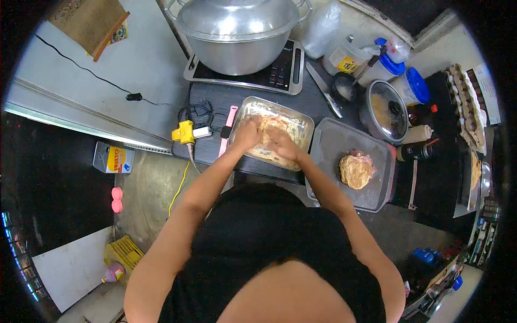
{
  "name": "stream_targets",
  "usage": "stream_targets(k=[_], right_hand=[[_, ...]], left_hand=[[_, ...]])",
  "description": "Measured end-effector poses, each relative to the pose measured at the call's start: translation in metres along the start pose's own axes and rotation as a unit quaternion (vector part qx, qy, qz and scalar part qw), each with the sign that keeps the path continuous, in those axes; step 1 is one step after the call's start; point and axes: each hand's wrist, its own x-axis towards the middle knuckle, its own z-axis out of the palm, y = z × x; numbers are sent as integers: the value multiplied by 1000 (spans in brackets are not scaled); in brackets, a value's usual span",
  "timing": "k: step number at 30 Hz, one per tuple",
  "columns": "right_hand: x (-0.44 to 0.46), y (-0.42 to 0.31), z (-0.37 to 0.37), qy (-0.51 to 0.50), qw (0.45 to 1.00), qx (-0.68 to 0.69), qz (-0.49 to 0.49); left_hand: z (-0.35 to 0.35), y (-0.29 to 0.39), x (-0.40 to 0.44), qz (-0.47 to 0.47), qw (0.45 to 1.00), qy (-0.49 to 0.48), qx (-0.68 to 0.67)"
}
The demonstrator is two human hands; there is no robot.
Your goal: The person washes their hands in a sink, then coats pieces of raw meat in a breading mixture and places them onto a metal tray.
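Both of my hands are inside a rectangular metal pan [308,121] that holds a crumbly, pale orange-brown coating mix [274,125]. On the left side of the pan, my left hand [247,133] touches the mix, its fingers pointing down and partly hidden. Beside it, my right hand [284,144] is in the mix too, with fingers blurred and coated. Whether either hand grips a piece cannot be made out. To the right, a grey tray [331,140] bears a coated, meat-like piece [355,169], with pinkish parts showing at its upper edge.
A large lidded pot [237,43] stands on an induction cooker [291,67] behind the pan. A knife [325,89] lies near a glass-lidded pot [385,110]. A pink-strapped watch [227,129] and a yellow plug adapter [183,132] with cables are at left.
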Motion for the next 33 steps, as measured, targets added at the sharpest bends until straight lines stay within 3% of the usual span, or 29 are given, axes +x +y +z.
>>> stream_targets(k=[2, 4, 5, 8, 11, 12, 14, 17, 20, 23, 26, 29, 33], right_hand=[[-8, 13, -15, 119, 979, 162, -34], [-25, 7, -38, 170, 979, 100, 56], [-31, 4, -43, 197, 973, 69, 101], [-42, 12, -40, 264, 957, 5, 121], [-43, 15, -35, 306, 950, -28, 52], [-41, 18, -31, 241, 967, -42, 66], [-37, 24, -27, 109, 987, -73, 90], [-44, 0, -35, -5, 985, -113, 131], [-52, 11, -29, 28, 986, -134, 99], [-63, -22, -46, -42, 989, -89, 112], [-66, -3, -23, 192, 964, -145, 109], [-48, 12, -23, 352, 905, -211, 111], [-19, 26, -47, 345, 902, -247, 78]], left_hand=[[20, 2, 9, -8, 993, 119, 8], [31, 2, 18, -24, 976, 200, 77], [19, 7, 23, -86, 990, 96, 58], [5, 17, 30, -177, 984, 12, 1], [22, 9, 40, -84, 992, 77, 57], [23, 9, 38, -44, 991, 99, 80], [16, 15, 38, -45, 998, 53, 6], [-4, 31, 27, -23, 997, 31, -71], [-26, 51, 16, 7, 994, 41, -99], [-53, 71, 12, -13, 990, 43, -132], [-59, 68, 21, 14, 986, 90, -141], [-64, 62, 27, 10, 983, 87, -159], [-67, 57, 26, 7, 986, 87, -142]])
